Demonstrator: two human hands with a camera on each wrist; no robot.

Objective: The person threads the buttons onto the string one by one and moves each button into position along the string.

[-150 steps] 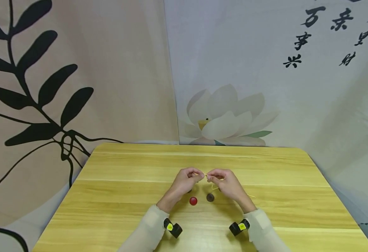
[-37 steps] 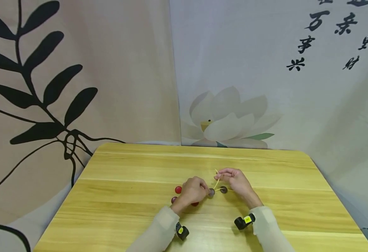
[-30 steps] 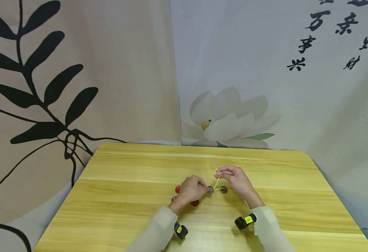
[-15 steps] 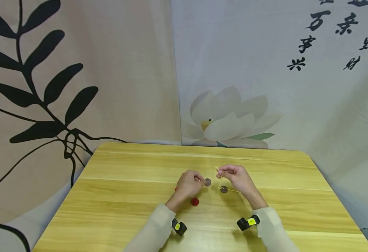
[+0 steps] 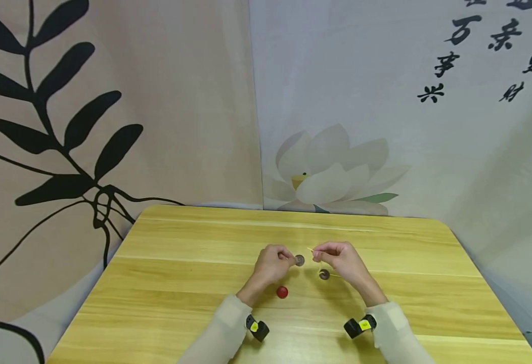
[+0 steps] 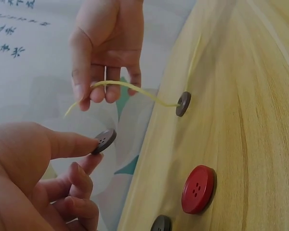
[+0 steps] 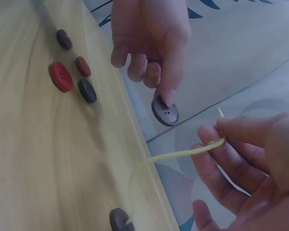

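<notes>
My left hand [image 5: 270, 264] pinches a dark brown four-hole button [image 7: 164, 111] between thumb and finger, raised above the table. Facing it, my right hand [image 5: 339, 258] pinches a thin yellow string [image 6: 120, 83] close to one end. That short end sticks out past the fingertips toward the held button, apart from it. The string runs down through another brown button [image 5: 324, 274] on the table, below the right hand, and its tail trails off to the right. Nearer the table's front lies a red button [image 6: 198, 189].
In the right wrist view, a smaller red button [image 7: 83, 67], a dark button [image 7: 87, 91] and a purplish button [image 7: 64, 39] lie near the larger red one. The wooden table [image 5: 179, 303] ends at a printed cloth [image 5: 193, 101] behind.
Five seconds ago both hands met at the string. Since then my left hand has picked up a dark button and lifted it back and leftward. The string's end has tipped toward it.
</notes>
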